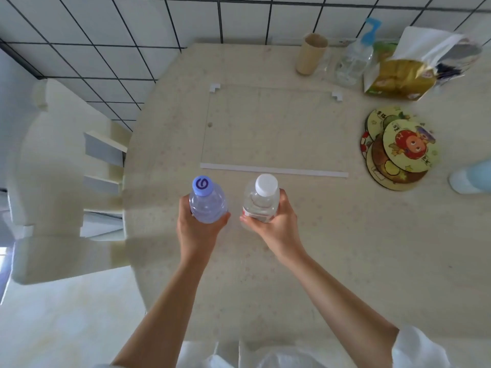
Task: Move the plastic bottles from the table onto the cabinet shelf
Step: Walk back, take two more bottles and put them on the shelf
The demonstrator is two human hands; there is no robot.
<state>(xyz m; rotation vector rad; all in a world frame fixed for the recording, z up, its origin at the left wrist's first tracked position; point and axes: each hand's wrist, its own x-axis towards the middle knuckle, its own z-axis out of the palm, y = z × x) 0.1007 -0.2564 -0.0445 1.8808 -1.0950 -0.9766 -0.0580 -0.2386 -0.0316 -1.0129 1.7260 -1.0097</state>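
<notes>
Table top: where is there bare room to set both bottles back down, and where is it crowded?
Free: the marked patch between the white strip and the two white corner pieces, and the table right of the right hand. Crowded: the far right corner, with paper cup, spray bottle, snack bag and round coasters.

Both bare forearms stretched forward, converging; left hand [198, 225] curled around a bottle [207, 201] from below, thumb on its right side; right hand [276, 224] gripping a second bottle [261, 200], fingers wrapped behind, thumb in front
</notes>
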